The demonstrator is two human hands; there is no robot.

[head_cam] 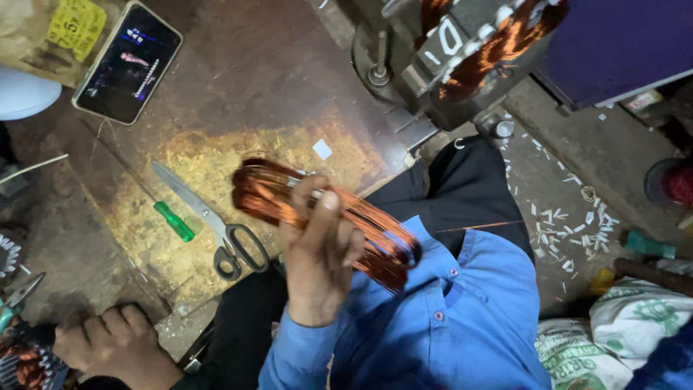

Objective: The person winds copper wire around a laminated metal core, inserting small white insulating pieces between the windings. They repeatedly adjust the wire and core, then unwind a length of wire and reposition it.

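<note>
My right hand (321, 253) grips a bundle of copper wire coils (263, 189), thumb on top and fingers curled round it. The bundle is blurred and runs from above the bench to my blue shirt (462, 318). At the bottom left, my left hand (108, 345) rests with bent fingers on a dark edge, next to a wound part with copper wire (25, 365). Whether it holds anything is unclear.
On the worn wooden bench (238, 87) lie scissors (209, 220), a green-handled screwdriver (173, 220) and a phone with a lit screen (128, 63). A metal machine carrying copper windings (469, 50) stands at the top. White paper scraps (570, 224) litter the floor beside printed sacks (621, 332).
</note>
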